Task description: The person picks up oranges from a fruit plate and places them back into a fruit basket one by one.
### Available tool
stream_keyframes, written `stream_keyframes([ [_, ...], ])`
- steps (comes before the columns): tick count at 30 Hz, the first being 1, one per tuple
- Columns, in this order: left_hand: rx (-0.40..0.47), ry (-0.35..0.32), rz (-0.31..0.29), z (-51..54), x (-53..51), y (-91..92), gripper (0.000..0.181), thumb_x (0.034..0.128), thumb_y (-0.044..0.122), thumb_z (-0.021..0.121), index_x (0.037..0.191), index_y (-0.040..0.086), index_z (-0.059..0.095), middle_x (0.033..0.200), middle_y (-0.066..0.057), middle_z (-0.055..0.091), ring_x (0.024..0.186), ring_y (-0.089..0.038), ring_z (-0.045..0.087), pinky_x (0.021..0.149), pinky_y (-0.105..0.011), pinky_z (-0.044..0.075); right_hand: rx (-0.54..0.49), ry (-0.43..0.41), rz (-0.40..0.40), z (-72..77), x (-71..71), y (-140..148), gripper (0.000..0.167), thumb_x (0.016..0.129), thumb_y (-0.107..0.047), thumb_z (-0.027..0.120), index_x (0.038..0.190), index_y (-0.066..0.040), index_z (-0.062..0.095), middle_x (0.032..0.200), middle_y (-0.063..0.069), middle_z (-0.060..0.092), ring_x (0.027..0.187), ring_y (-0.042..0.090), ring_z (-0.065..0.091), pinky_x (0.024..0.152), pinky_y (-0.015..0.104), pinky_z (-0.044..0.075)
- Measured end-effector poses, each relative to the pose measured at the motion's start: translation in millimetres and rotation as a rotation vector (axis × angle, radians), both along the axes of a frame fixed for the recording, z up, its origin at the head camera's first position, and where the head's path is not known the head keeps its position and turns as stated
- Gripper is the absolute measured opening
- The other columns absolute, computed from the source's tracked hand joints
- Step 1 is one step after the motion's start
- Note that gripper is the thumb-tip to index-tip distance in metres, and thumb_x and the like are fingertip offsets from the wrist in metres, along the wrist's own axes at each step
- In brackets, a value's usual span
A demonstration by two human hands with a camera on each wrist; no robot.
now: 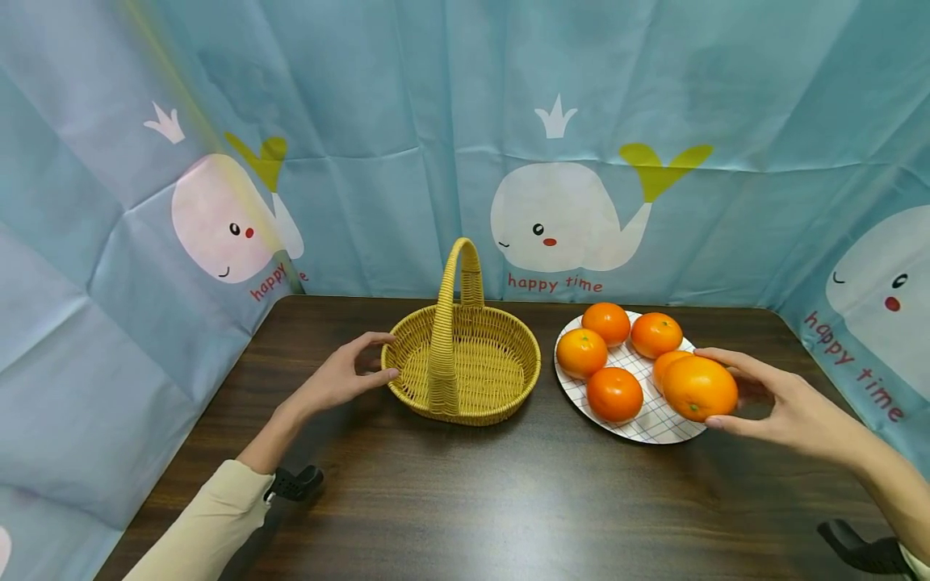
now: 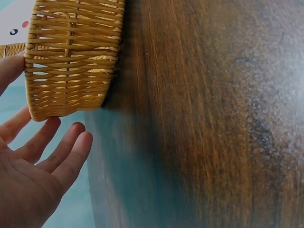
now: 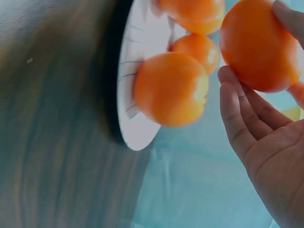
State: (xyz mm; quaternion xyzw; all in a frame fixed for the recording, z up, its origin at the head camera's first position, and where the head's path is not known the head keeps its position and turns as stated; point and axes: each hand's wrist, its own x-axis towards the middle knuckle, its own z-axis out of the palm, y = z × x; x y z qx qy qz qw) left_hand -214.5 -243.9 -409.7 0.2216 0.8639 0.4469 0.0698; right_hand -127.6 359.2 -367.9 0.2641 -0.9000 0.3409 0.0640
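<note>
Near the middle of the table stands a yellow wicker basket (image 1: 494,363) with a tall arched handle; bare weave shows inside it. My left hand (image 1: 345,375) holds its left rim between thumb and fingers, and in the left wrist view the fingertips (image 2: 80,142) spread beside the woven wall. My right hand (image 1: 792,399) grips a mandarin orange (image 1: 700,389) between thumb and fingers, raised over the right side of a white checked plate (image 1: 657,432). Several other mandarin oranges (image 1: 614,395) rest on that plate; the held one partly hides one of them.
The dark wooden table (image 1: 465,500) extends in front of the basket and plate. A light blue curtain (image 1: 407,121) with whale prints hangs behind the table and along its sides.
</note>
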Motion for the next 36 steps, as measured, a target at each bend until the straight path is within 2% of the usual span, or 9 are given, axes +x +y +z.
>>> stream_keyframes([
  [6, 0.018, -0.013, 0.012, -0.4, 0.3, -0.2, 0.062, 0.0967, 0.02, 0.074, 0.148, 0.001, 0.045, 0.148, -0.023, 0.044, 0.12, -0.045, 0.058, 0.088, -0.039, 0.056, -0.017, -0.003, 0.025, 6.6, -7.9, -9.6, 0.09, 0.073, 0.002, 0.091, 0.151, -0.014, 0.049, 0.14, -0.003, 0.056, 0.111, 0.005, 0.06, 0.087, 0.012, 0.047],
  [14, 0.024, -0.03, 0.026, -0.8, 0.3, -0.1, 0.064, 0.096, 0.021, 0.075, 0.149, 0.002, 0.045, 0.149, -0.022, 0.044, 0.12, -0.044, 0.058, 0.088, -0.04, 0.056, -0.03, -0.002, 0.045, 11.5, -19.8, -26.5, 0.089, 0.074, -0.001, 0.091, 0.152, -0.015, 0.049, 0.138, -0.004, 0.056, 0.107, 0.007, 0.063, 0.084, 0.015, 0.05],
  [20, 0.044, -0.034, 0.022, -1.6, -0.6, -1.5, 0.063, 0.0957, 0.02, 0.075, 0.148, 0.002, 0.045, 0.15, -0.022, 0.043, 0.122, -0.045, 0.057, 0.087, -0.038, 0.056, -0.063, 0.004, 0.064, 11.7, -28.5, -40.9, 0.089, 0.074, -0.001, 0.091, 0.151, -0.015, 0.049, 0.131, -0.002, 0.061, 0.102, 0.009, 0.065, 0.08, 0.018, 0.052],
  [24, 0.05, -0.037, 0.019, -2.4, -1.4, -1.5, 0.063, 0.0955, 0.02, 0.075, 0.148, 0.002, 0.045, 0.15, -0.022, 0.043, 0.122, -0.045, 0.057, 0.087, -0.037, 0.056, -0.065, -0.015, 0.072, 11.9, -33.4, -49.3, 0.089, 0.075, -0.005, 0.091, 0.152, -0.017, 0.048, 0.129, 0.0, 0.063, 0.105, 0.011, 0.064, 0.084, 0.017, 0.05],
  [36, 0.034, -0.023, 0.028, -2.6, -1.7, -2.0, 0.063, 0.0948, 0.02, 0.076, 0.147, 0.002, 0.046, 0.149, -0.022, 0.044, 0.12, -0.044, 0.059, 0.087, -0.037, 0.056, -0.096, -0.03, 0.118, 7.8, -46.3, -73.0, 0.086, 0.079, -0.006, 0.089, 0.153, -0.019, 0.048, 0.135, 0.0, 0.054, 0.103, 0.015, 0.066, 0.083, 0.022, 0.054],
])
